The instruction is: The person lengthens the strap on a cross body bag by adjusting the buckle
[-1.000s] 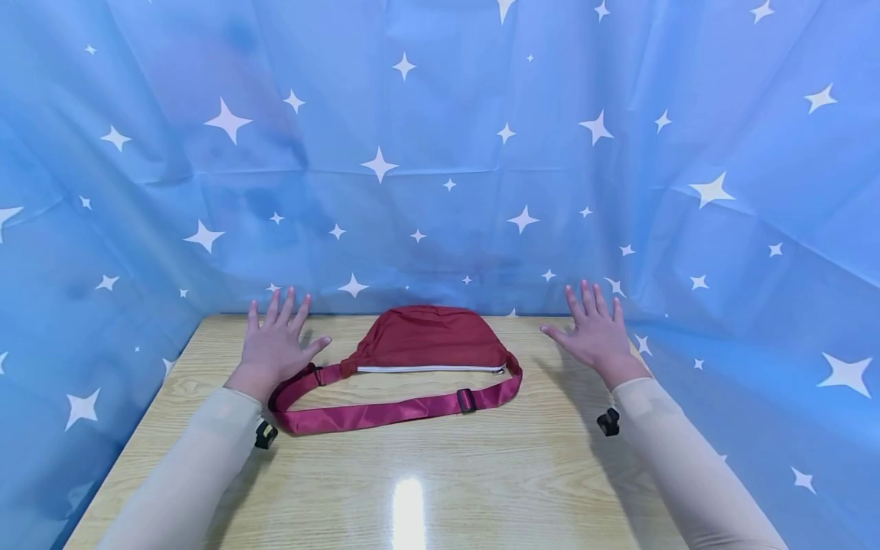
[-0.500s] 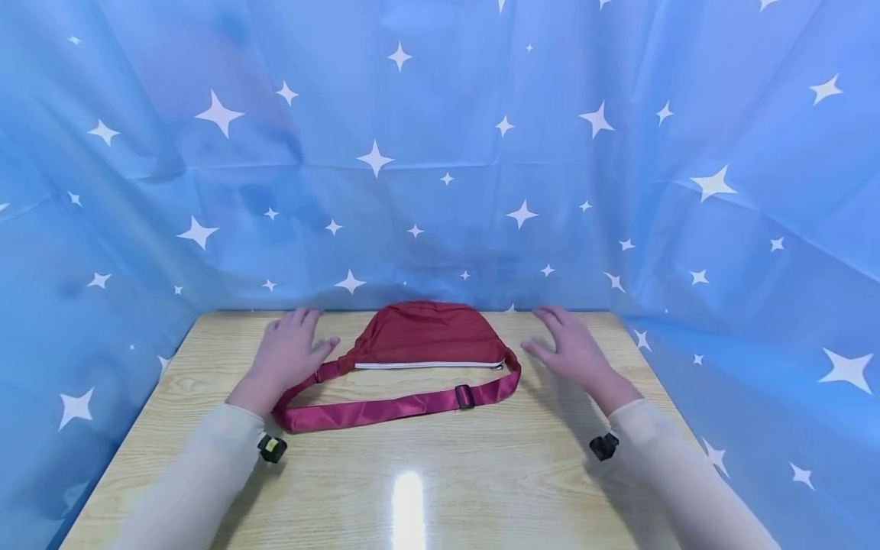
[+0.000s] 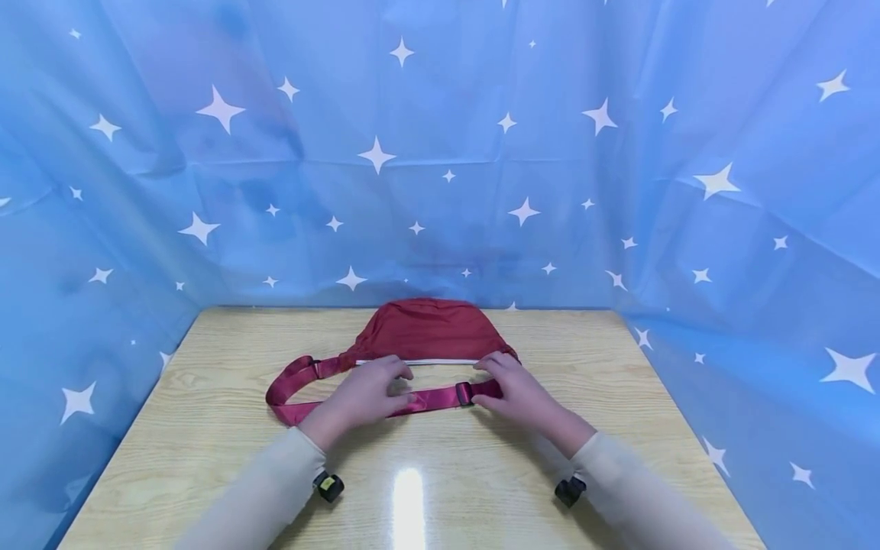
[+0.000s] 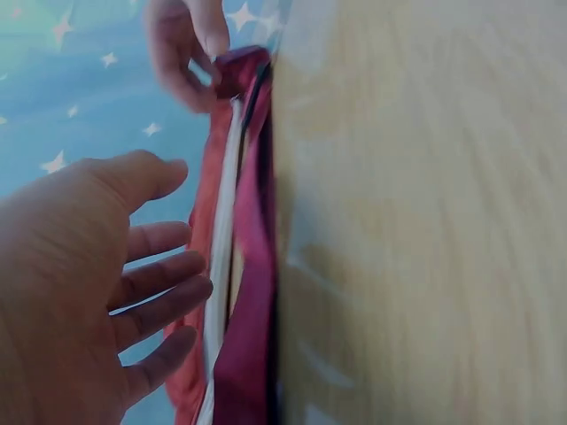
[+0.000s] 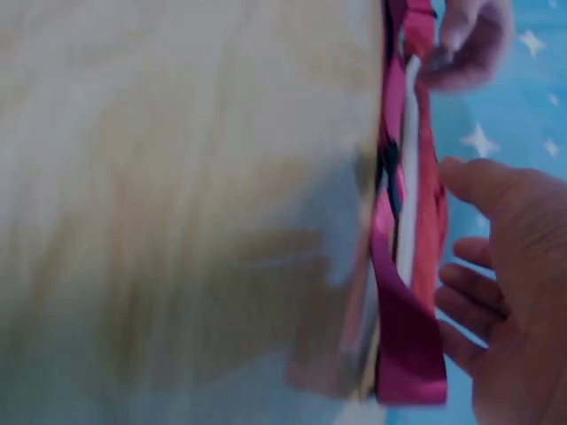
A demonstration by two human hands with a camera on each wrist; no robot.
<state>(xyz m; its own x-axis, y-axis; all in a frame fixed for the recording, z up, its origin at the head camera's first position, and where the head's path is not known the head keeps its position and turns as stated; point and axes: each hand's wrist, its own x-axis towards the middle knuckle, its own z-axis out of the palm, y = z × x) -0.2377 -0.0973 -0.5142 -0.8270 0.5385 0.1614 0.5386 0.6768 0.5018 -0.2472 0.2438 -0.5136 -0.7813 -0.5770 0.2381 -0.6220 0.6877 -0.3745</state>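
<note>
A dark red waist bag [image 3: 433, 328] lies near the table's back edge, its white zipper [image 3: 450, 361] facing me. Its magenta strap [image 3: 435, 399] loops out in front, with a black slider buckle [image 3: 464, 394] toward the right. My left hand [image 3: 364, 389] hovers over the strap in front of the bag's left part, fingers loosely bent and apart. At the bag's right end is my right hand [image 3: 519, 389], thumb by the buckle and fingertips overlapping the zipper end in the head view. Both wrist views show spread fingers beside the bag [image 4: 205, 204], with nothing between finger and thumb.
The light wood table [image 3: 206, 473] has a bright reflection near its front. A blue curtain [image 3: 440, 153] with white stars stands behind it and along both sides. Small black devices [image 3: 328, 486] hang at the wrists.
Both hands have come inward and nearer to me, from either side of the bag to over its strap and front edge. Their fingers have gone from spread to loosely bent. The bag stays in place.
</note>
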